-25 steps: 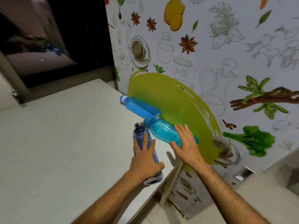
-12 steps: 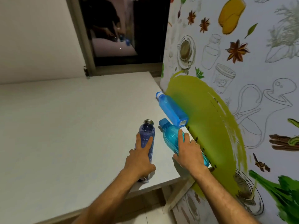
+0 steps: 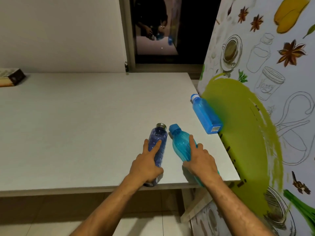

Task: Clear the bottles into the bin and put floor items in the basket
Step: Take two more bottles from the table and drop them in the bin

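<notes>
Just below the middle of the frame, a dark blue bottle (image 3: 157, 143) and a teal bottle (image 3: 181, 144) lie side by side on the white worktop (image 3: 76, 125). The left hand (image 3: 146, 165) grips the dark one; the right hand (image 3: 201, 160) wraps the teal one. A square blue bottle (image 3: 205, 115) lies right of centre against the painted wall (image 3: 265, 82). A box (image 3: 11, 77) sits at the left edge.

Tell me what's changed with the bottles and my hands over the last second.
The right hand went from lying flat on the teal bottle to gripping it, turning it alongside the dark blue bottle and away from the square blue bottle. The left hand kept its grip; the square bottle stayed by the wall.
</notes>
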`<move>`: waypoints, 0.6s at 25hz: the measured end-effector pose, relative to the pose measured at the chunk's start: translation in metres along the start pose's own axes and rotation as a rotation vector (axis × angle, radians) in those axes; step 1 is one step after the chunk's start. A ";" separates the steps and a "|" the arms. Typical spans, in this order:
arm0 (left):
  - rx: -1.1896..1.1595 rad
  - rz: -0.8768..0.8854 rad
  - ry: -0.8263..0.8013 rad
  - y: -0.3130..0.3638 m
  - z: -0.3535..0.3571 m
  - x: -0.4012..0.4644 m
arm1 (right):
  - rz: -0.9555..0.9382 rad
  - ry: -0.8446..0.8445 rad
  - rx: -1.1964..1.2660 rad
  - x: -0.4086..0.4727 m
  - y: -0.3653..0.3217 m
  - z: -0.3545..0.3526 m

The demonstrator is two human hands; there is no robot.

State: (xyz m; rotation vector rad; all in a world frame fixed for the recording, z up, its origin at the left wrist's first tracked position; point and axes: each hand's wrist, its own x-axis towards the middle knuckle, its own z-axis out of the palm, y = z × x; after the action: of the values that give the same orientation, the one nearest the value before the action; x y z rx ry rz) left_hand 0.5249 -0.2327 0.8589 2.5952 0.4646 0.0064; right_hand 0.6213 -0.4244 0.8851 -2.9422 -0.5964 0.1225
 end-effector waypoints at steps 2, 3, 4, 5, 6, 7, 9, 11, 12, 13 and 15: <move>-0.035 -0.019 0.037 -0.021 -0.011 -0.015 | -0.048 0.023 0.072 -0.008 -0.019 -0.002; -0.046 -0.029 0.064 -0.033 -0.020 -0.025 | -0.069 0.043 0.114 -0.012 -0.030 -0.002; -0.052 -0.042 0.093 -0.046 -0.028 -0.035 | -0.091 0.057 0.162 -0.016 -0.042 -0.004; -0.060 -0.061 0.124 -0.062 -0.040 -0.048 | -0.121 0.070 0.207 -0.020 -0.058 -0.005; -0.070 -0.085 0.152 -0.076 -0.052 -0.060 | -0.147 0.080 0.248 -0.022 -0.074 -0.006; -0.081 -0.113 0.176 -0.091 -0.064 -0.073 | -0.169 0.082 0.285 -0.024 -0.091 -0.006; -0.094 -0.163 0.230 -0.121 -0.087 -0.102 | -0.214 0.055 0.358 -0.031 -0.132 -0.004; -0.111 -0.194 0.273 -0.157 -0.110 -0.137 | -0.262 0.001 0.467 -0.047 -0.185 0.006; -0.118 -0.212 0.284 -0.174 -0.120 -0.154 | -0.284 -0.025 0.535 -0.056 -0.212 0.012; -0.117 -0.243 0.298 -0.191 -0.130 -0.173 | -0.309 -0.051 0.593 -0.069 -0.240 0.020; -0.096 -0.324 0.341 -0.228 -0.150 -0.210 | -0.368 -0.096 0.661 -0.095 -0.295 0.035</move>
State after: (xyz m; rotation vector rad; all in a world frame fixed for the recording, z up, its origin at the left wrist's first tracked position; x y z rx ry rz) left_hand 0.2394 -0.0436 0.8979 2.4006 0.9772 0.3553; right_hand 0.4174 -0.1882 0.8995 -2.1674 -0.8930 0.3451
